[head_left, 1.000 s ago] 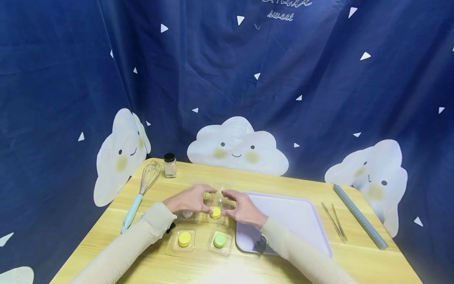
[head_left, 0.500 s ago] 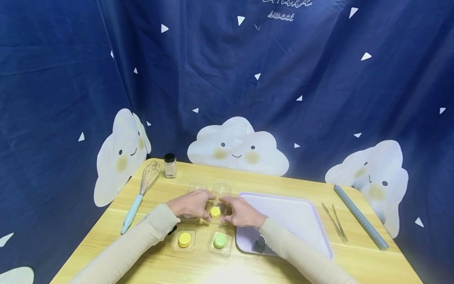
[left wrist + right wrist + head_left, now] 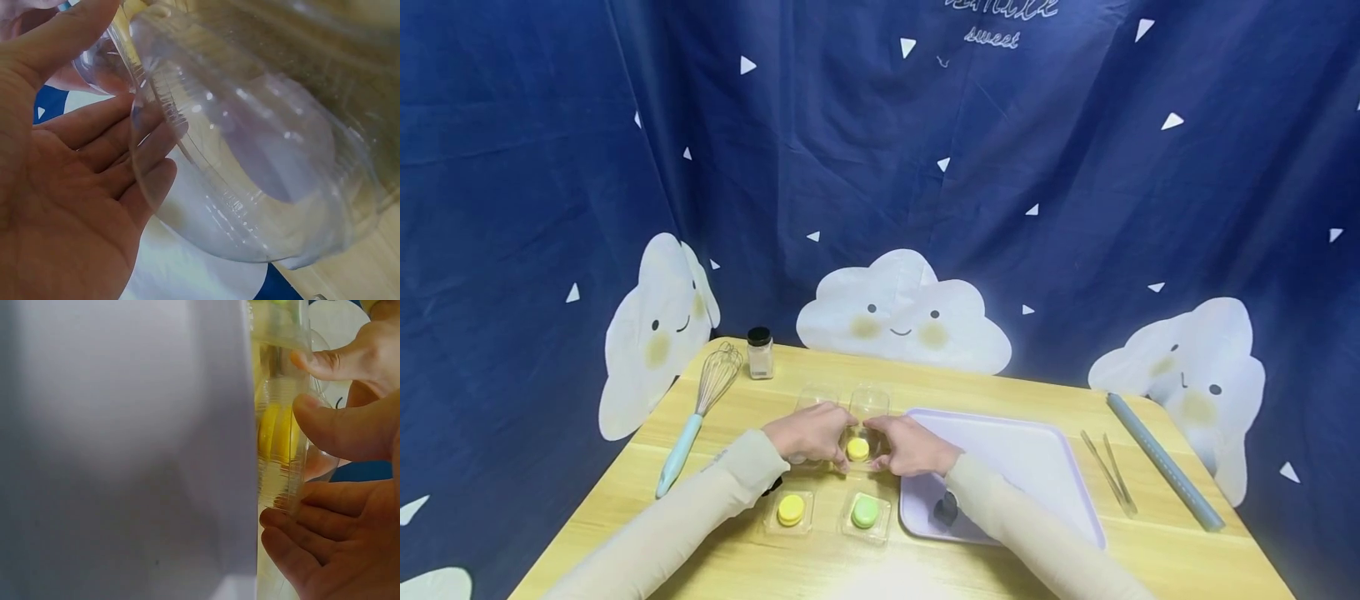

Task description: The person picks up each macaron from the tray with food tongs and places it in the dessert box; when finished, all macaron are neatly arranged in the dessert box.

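Note:
A clear plastic macaron box (image 3: 869,402) stands with its lid raised, and a yellow macaron (image 3: 857,450) sits in its base. My left hand (image 3: 812,432) holds the box's left side, thumb at the near end and fingers at the far end. Opposite it, my right hand (image 3: 916,446) holds the right side the same way. In the right wrist view, the right thumb (image 3: 331,428) lies along the ribbed plastic beside the yellow macaron (image 3: 277,432). A second clear box (image 3: 815,398) with raised lid is partly hidden by the left hand; a pale macaron (image 3: 281,147) shows through plastic.
Nearer me lie two clear boxes with a yellow macaron (image 3: 791,509) and a green macaron (image 3: 865,511). A lilac tray (image 3: 1037,475) lies under the right forearm. A whisk (image 3: 700,408) and jar (image 3: 760,354) are left; tongs (image 3: 1108,471) and a rolling pin (image 3: 1165,461) are right.
Both hands have settled lower along the box's sides, with the fingers drawn nearer and the thumbs slightly farther from the macaron. The macaron has barely shifted. The other boxes stay put.

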Demonstrator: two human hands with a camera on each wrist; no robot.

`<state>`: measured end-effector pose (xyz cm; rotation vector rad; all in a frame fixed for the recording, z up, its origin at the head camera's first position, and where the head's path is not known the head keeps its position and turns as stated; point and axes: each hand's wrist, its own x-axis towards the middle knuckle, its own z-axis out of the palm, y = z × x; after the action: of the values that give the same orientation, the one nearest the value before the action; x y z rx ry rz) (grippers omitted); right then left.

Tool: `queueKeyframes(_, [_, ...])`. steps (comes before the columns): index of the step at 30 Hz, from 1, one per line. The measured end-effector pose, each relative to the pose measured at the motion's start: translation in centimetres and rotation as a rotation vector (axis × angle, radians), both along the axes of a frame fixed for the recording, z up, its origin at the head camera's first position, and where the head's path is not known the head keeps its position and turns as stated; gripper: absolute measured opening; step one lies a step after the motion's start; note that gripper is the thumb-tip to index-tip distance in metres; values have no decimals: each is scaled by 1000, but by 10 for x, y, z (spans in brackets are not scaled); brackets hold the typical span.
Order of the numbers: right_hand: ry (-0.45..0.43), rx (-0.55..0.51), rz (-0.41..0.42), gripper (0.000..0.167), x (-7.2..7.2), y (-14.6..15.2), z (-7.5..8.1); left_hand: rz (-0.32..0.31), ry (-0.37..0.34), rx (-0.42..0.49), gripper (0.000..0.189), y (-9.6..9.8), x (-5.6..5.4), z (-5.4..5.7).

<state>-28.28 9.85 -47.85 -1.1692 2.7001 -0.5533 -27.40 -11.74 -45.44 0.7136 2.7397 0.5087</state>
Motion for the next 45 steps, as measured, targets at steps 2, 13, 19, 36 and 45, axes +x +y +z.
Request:
queueKeyframes(2, [-5,10,-6,73,0,0,2,2,7,-8,85,1,0,0])
queueKeyframes(13, [-1,9,-22,73,2,1,5,1,25,-18,84,0,-1,-4])
queueKeyframes(19, [-7,6,-19,74,4,1,5,2,2,-8,84,-1,1,-4])
queueKeyframes(36, [-28,-52,-73,75,2,5,7,11,40,16,88,-3,4,-5])
queueKeyframes(45, [-23,-295,-66,68,-3,5,24,31,120,111,88,-12,-3,11])
